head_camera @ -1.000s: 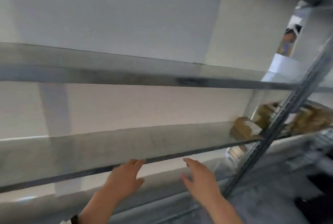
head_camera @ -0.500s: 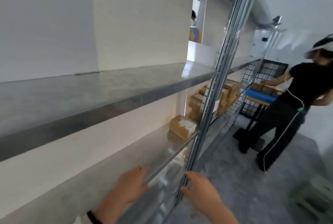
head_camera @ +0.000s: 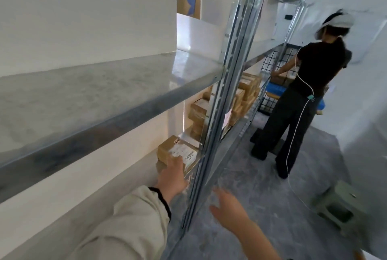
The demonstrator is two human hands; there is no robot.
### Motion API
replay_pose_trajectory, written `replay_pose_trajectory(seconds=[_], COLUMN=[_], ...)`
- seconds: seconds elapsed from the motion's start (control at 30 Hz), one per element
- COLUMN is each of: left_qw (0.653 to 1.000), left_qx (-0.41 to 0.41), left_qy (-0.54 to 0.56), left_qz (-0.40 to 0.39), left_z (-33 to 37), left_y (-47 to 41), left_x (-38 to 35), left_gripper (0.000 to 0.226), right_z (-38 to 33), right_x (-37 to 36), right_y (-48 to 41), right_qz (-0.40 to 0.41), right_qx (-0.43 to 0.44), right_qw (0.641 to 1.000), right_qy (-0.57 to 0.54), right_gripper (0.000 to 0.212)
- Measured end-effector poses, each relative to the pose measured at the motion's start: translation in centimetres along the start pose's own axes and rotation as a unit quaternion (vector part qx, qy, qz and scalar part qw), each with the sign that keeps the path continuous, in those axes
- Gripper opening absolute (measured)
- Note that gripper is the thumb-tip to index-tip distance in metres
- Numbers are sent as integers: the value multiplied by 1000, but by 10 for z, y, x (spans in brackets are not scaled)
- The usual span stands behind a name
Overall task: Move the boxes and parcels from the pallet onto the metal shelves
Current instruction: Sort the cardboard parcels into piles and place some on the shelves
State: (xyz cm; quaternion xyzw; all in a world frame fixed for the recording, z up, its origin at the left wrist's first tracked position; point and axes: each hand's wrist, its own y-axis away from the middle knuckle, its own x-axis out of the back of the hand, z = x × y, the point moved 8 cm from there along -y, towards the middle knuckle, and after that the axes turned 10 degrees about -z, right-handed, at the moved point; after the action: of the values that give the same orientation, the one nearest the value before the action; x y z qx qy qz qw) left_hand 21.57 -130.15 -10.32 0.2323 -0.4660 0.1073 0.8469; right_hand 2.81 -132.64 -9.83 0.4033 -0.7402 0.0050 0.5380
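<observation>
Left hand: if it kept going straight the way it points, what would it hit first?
The labelled cardboard box on the lower shelf. The left hand points right at it; blur hides whether its fingers touch.

Open slot runs between upper shelf and lower shelf. A box blocks the slot's right end, just beside the steel upright. Past the upright, stacked boxes fill the bay. Aisle floor is open nearby. Farther down stand a person and a wire cart, with a green stool at right.
</observation>
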Motion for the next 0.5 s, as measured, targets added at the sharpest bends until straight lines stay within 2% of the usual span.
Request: replay_pose_trajectory(seconds=[0.13,0.3,0.4,0.5], left_qw=[995,986,982,978], left_qx=[85,112,123,115], left_qy=[44,119,135,157], left_qz=[31,35,57,74], left_z=[-10,-18,-21,-22], left_y=[-42,-72,-79,-81], left_x=[2,-2,-7,-10], left_gripper=[96,108,119,114], right_z=[-11,-32,-43,-55], right_x=[36,60,60,50], right_y=[-71,-145,-171,-184], right_qz=[-13,-33,-49,-74], right_qx=[36,74,110,163], right_qw=[999,997,992,982], right_qy=[14,7,-34,-65], right_gripper=[59,74,65,56])
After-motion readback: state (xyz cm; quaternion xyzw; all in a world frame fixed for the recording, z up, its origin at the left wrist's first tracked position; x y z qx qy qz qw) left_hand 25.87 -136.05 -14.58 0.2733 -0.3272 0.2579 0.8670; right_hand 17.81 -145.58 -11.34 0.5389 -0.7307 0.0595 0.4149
